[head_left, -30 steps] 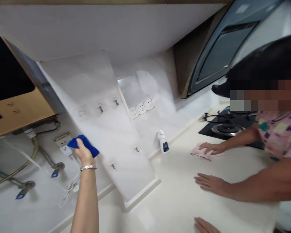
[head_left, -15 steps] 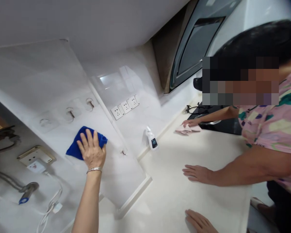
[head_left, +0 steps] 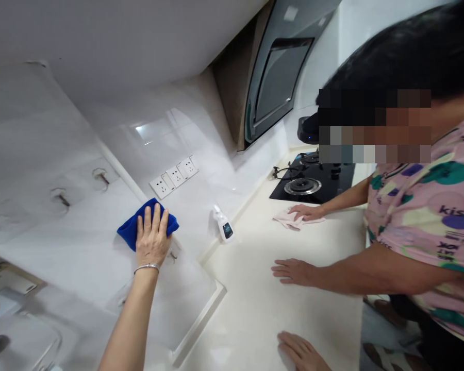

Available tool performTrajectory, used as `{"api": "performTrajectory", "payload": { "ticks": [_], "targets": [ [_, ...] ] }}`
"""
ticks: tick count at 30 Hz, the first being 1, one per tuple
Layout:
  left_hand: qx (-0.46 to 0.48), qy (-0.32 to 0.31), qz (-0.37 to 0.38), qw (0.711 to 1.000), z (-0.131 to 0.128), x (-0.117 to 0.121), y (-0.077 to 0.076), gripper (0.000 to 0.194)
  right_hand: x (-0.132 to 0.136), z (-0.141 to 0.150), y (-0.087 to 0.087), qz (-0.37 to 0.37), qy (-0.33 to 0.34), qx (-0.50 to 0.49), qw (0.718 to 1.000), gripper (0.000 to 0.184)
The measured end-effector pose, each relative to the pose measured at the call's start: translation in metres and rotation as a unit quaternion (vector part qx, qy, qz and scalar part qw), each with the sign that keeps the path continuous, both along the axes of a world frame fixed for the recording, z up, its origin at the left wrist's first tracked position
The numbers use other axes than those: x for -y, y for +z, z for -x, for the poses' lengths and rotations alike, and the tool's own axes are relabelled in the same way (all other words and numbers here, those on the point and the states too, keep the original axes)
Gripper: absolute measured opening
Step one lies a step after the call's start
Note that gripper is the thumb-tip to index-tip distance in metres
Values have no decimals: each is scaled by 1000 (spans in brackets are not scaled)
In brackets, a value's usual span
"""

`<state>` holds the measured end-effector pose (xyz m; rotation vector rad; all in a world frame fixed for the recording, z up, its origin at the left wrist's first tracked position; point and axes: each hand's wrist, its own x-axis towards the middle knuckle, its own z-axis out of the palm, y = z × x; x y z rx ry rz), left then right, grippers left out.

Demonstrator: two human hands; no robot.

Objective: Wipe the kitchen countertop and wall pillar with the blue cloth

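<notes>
One left hand (head_left: 150, 242) flat against a white wall panel (head_left: 58, 252), fingers slightly apart, pressing rather than clamping one folded blue cloth (head_left: 127, 232) under the palm and fingers, high on the panel, just beside a small hook (head_left: 172, 255). One right hand (head_left: 299, 351) open and flat on the cream countertop (head_left: 247, 314) at the bottom of view, well apart from the cloth. Above the cloth, three white wall sockets (head_left: 174, 178) in a row; to its left, three more hook patches (head_left: 100, 178). One white spray bottle (head_left: 223, 225) upright at the counter's back edge, between the blue cloth and one pink cloth (head_left: 294, 220). On that pink cloth, one of two co-worker's hands (head_left: 305, 211); the second co-worker's hand (head_left: 294, 272) flat on the counter. One black gas hob (head_left: 313, 185), two burners showing, partly blocked by a co-worker's pink shirt (head_left: 425, 216); one range hood (head_left: 274, 87) above.
</notes>
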<state>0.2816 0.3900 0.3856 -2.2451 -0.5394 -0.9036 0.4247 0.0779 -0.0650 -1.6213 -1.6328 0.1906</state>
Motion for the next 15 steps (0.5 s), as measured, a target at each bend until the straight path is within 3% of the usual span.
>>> {"api": "performTrajectory", "payload": {
  "ticks": [5,7,9,11,12,13,15],
  "targets": [
    [21,-69,35,997,0,-2,6,45,4,4,9,54,-18,-21,998,72],
    [85,-105,42,990,-4,15,9,41,7,6,10,63,-19,-27,997,72],
    [204,-139,78,966,-8,47,3,41,7,6,10,67,-14,-44,997,70],
    [359,-143,165,907,-7,90,-24,43,4,6,13,55,-13,-89,994,61],
    [428,-129,230,864,-5,113,-47,45,2,6,16,45,-19,-130,990,53],
    [471,-108,319,815,-2,136,-77,48,0,7,22,41,-28,-188,981,44],
    [537,-18,512,670,8,176,-150,59,-2,11,38,63,-34,-362,930,41]
  ]
}}
